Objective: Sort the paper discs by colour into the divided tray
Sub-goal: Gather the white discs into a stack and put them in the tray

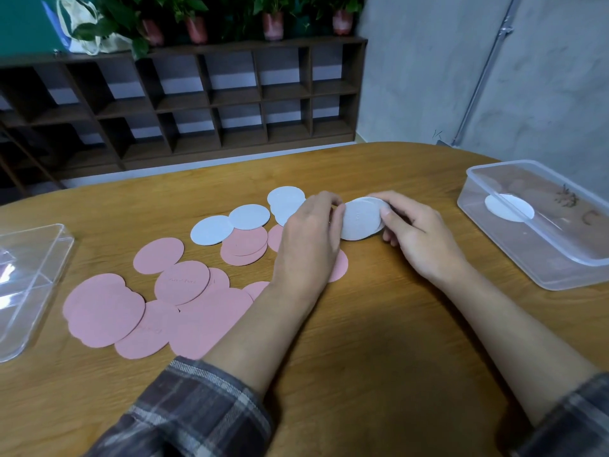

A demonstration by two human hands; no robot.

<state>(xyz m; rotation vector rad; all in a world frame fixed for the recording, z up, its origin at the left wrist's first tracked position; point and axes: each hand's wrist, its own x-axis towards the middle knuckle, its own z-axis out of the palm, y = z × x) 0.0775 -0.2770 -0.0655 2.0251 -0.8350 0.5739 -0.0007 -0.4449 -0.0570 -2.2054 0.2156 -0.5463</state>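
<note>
A small stack of white paper discs [361, 221] is held tilted above the table between both hands. My left hand [311, 235] pinches its left edge and my right hand [415, 232] grips its right edge. Several white discs [214, 229] lie loose on the table to the left of my hands, and several pink discs [108, 310] spread out nearer the front left, some overlapping. The clear divided tray [31, 291] sits at the left table edge. A clear plastic box [540, 245] at the right holds a white disc [509, 207].
The wooden table [379, 324] has a rounded far edge. A dark cubby shelf [204, 100] with potted plants on top stands behind it. A grey wall with a pipe is at the right.
</note>
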